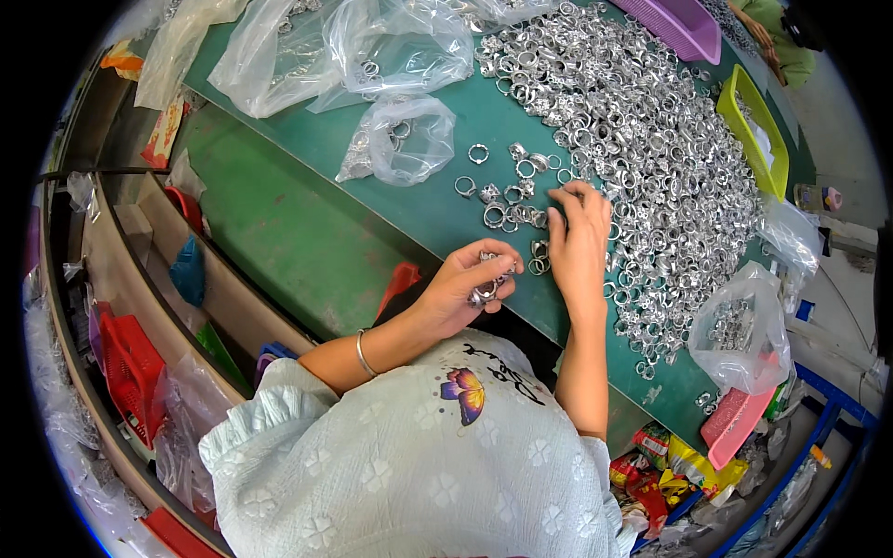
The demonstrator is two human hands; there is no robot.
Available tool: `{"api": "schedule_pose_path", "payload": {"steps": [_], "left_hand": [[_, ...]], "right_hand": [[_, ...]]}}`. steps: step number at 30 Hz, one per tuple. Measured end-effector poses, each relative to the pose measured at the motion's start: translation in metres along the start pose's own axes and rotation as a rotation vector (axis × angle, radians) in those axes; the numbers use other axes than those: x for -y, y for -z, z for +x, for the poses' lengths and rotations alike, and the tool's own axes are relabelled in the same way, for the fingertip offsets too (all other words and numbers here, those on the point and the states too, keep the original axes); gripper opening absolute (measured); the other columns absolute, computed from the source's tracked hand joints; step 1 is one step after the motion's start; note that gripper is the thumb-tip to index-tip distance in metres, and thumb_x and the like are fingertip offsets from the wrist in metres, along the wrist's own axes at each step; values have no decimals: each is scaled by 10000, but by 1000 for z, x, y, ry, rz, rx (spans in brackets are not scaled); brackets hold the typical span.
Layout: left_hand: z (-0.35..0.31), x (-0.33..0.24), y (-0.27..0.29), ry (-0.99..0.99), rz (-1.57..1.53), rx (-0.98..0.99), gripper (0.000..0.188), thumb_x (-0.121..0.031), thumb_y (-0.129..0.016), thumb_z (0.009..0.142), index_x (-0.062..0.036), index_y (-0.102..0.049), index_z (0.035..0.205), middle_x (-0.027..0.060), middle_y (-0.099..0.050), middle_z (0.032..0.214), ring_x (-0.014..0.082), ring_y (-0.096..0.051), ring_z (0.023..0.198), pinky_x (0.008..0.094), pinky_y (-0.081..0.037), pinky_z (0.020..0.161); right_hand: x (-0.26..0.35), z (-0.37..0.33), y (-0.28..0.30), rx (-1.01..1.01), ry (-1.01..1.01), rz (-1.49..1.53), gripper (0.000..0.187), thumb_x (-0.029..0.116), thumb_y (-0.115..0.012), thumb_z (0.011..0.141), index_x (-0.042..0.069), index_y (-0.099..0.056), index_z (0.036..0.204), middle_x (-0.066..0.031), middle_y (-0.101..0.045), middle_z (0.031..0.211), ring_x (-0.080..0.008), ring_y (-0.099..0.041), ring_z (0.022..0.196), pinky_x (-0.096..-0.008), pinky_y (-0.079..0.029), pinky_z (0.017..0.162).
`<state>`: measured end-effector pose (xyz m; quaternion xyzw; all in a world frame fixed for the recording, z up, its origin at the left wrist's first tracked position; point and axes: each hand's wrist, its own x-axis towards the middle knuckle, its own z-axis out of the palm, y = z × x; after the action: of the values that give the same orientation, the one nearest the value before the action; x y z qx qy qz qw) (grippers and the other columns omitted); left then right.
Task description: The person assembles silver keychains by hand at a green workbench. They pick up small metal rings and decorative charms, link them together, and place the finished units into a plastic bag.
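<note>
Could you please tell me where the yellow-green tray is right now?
In the head view, the yellow-green tray is at the upper right, along the right edge of the ring pile, below the purple tray.

red basket [135, 372], purple tray [684, 30], yellow packet [709, 476]

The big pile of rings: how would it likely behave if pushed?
The pile of rings would probably spread rather than move as one block, since its pieces lie loose. Their shiny surfaces suggest they may slide easily over the green table. Where bands overlap, some might catch on each other.
</note>
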<state>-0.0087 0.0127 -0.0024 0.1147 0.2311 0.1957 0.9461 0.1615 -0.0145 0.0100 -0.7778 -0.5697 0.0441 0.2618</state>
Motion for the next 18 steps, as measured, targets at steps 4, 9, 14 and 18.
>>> {"api": "schedule_pose_path", "payload": {"steps": [4,9,14,18], "left_hand": [[1,-1,-6,11,53,-23,224,-216,-514,921,-62,-528,1084,75,-534,991,111,-486,672,196,-381,464],[-2,1,-9,-7,9,17,331,-218,-516,921,-56,-486,1207,69,-531,1039,125,-517,765,199,-417,518],[-10,-3,-11,-7,29,-43,331,-105,-565,883,-70,-489,1204,58,-522,1059,111,-499,772,194,-403,526],[-8,2,-1,35,86,20,286,-75,-581,867,-73,-512,1145,56,-528,1041,96,-474,735,186,-371,509]], "right_hand": [[3,1,6,-106,57,-108,184,70,-628,771,23,-618,948,-94,-529,1043,-272,-465,1038,-445,-290,917],[8,11,-11,-141,52,-23,164,74,-628,774,40,-619,934,-82,-537,1003,-264,-473,993,-415,-303,899],[20,16,-5,-71,156,47,193,77,-637,754,57,-627,945,-84,-542,1057,-271,-448,1054,-418,-296,926],[11,20,-16,-29,152,-51,130,71,-643,737,60,-661,865,-74,-546,1063,-268,-441,1068,-442,-304,911]]}}
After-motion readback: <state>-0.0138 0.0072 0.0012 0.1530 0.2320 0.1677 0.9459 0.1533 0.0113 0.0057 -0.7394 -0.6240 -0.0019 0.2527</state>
